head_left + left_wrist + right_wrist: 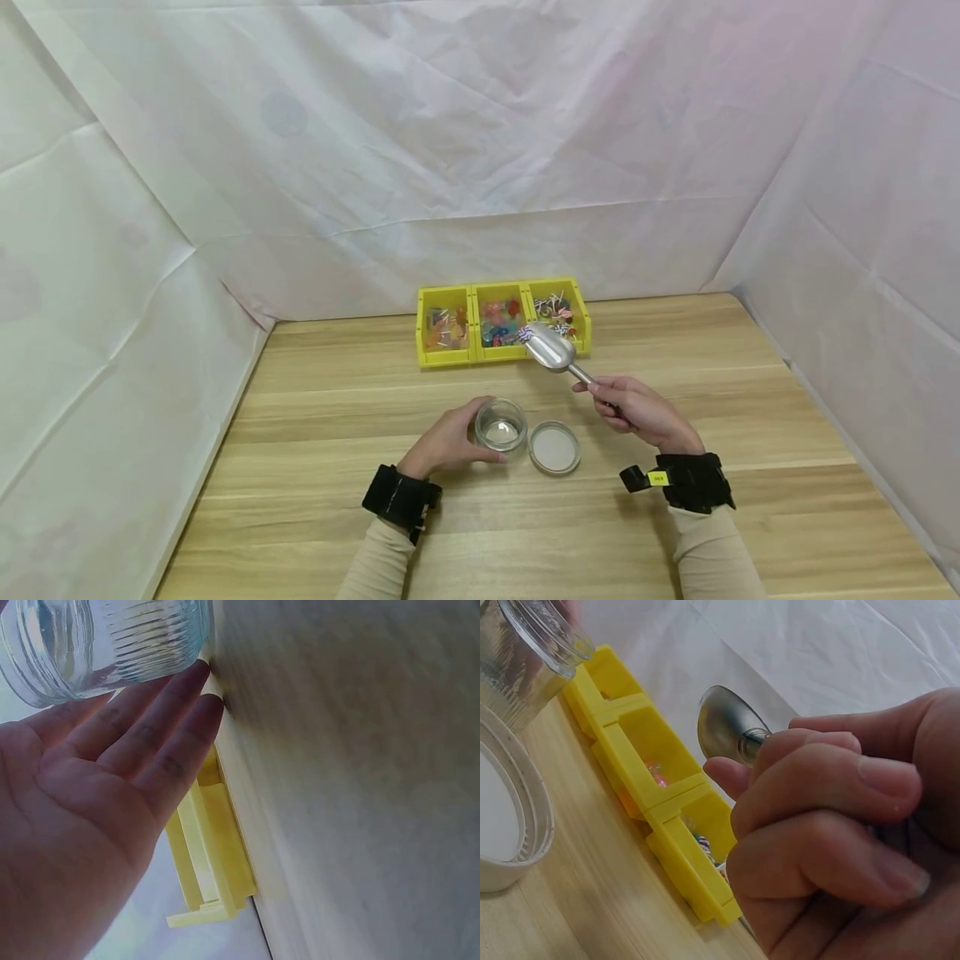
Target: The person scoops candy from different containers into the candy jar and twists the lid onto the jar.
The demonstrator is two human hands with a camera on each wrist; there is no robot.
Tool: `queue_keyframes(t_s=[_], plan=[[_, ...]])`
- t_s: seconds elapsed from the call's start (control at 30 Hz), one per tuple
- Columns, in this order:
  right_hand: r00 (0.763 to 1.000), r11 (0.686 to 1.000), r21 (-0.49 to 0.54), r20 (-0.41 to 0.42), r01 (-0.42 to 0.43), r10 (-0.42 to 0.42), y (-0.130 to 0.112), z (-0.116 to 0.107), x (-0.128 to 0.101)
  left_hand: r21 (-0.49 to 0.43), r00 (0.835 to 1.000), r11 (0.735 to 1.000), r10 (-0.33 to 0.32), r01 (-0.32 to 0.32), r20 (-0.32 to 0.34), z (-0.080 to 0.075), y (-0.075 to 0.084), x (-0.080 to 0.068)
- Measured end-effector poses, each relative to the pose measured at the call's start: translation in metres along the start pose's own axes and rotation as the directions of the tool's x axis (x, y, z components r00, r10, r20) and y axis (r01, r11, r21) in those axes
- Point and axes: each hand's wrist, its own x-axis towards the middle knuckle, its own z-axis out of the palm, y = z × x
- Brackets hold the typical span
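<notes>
Sleeves of beige cloth are entering from the bottom of the head view, each ending in a black wrist strap. Just above them the left hand (448, 443) is resting with straight, relaxed fingers (169, 720) laid against the left wall of a small clear ribbed glass jar (500, 424); nothing is being gripped, and the left wrist view is showing the fingertips touching the glass and the tabletop beside it. The jar is standing upright and open-mouthed at the centre of the frame. Just right of it, close but apart as far as one can tell, a round white jar lid (554, 447) is lying flat with its rim upward. Right of the lid, the right hand (637, 412) is curling its fingers (832, 787) tightly round the handle of a shiny metal scoop (551, 350), whose bowl is hovering over the front edge of a yellow plastic three-compartment tray (446, 361), between its middle and right bins, with a striped sweet lying at the lip. Bare pale wooden table (300, 517) is lying open on both sides of the hands, left and right, out to the edges where white sheeting (480, 125) is rising.
</notes>
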Motion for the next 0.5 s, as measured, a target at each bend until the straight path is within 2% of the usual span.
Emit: queue_keyframes(t_s=[0.27,0.5], plan=[[1.000,1.000,0.003,0.026,0.004,-0.004,0.0004,0.0033,0.0016,-0.032,0.997,0.998,-0.049,0.047,-0.061,-0.0005,-0.0016,0.0007],[0.999,1.000,-0.008,0.053,0.004,-0.004,0.0000,0.0050,0.0018,-0.010,0.989,0.996,-0.089,0.088,-0.122,-0.0026,-0.0006,0.0010]])
